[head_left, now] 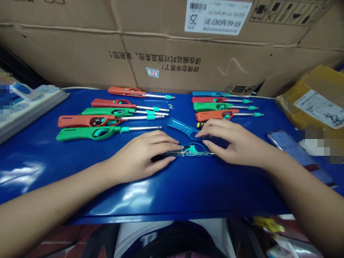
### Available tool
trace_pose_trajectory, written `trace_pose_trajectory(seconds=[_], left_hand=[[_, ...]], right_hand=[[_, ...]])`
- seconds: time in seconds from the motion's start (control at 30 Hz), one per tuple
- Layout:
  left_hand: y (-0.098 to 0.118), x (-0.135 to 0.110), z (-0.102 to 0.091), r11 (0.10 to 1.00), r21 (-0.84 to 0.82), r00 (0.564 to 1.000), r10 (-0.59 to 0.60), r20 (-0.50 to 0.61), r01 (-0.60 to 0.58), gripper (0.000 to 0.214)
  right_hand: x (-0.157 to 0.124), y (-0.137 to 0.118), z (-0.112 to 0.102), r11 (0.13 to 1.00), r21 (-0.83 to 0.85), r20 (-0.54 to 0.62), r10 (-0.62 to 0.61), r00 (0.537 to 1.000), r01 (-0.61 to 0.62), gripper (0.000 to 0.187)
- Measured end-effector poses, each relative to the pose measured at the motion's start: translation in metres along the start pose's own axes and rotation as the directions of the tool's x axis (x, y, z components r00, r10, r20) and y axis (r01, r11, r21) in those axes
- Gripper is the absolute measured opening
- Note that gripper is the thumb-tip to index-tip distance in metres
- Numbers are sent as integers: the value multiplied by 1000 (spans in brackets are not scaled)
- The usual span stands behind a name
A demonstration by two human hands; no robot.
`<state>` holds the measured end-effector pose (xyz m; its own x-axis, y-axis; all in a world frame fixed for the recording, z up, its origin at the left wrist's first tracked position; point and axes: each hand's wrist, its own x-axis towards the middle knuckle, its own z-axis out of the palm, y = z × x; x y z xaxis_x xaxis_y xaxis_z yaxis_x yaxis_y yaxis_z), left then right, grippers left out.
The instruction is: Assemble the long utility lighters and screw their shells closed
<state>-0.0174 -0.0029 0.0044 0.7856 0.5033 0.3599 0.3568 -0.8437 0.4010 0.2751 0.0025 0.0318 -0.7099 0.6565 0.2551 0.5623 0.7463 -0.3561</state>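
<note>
On the blue table [129,204] lies an opened blue gas lighter [192,149], its green trigger, wires and dark inner tank exposed. My left hand [142,154] pinches its handle end between thumb and fingers. Over the other end hovers my right hand [231,141], thumb and forefinger apart. Its forefinger tip is at the loop of the loose blue half-shell [181,126], which lies just behind the lighter; whether they touch I cannot tell. A yellow-and-black handle [200,125] shows beside my right fingers, partly hidden.
Several orange, red and green lighters [86,133] lie at the back left. More lighters [215,106] form a group at the back right. A large cardboard box [150,46] stands behind. To the right are a phone [298,152] and a taped parcel [314,86]; a white-and-blue device [34,104] sits left.
</note>
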Motion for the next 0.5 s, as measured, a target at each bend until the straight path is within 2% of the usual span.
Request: trace_pose_trajectory(seconds=[0.13, 0.23, 0.33, 0.5], left_hand=[[-2, -1, 3, 999, 44, 997, 23, 68, -26, 41], [-1, -1, 2, 995, 92, 991, 20, 134, -32, 44], [2, -1, -2, 988, 153, 980, -14, 199, -17, 48], [8, -1, -6, 968, 249, 963, -40, 266, -29, 60]], right_hand=[[-4, 6, -12, 992, 73, 202, 83, 976, -100, 13], [-4, 7, -12, 980, 129, 279, 108, 954, -149, 9], [-2, 6, -9, 980, 141, 292, 97, 952, -143, 10], [1, 3, -4, 983, 148, 238, 67, 969, -104, 9]])
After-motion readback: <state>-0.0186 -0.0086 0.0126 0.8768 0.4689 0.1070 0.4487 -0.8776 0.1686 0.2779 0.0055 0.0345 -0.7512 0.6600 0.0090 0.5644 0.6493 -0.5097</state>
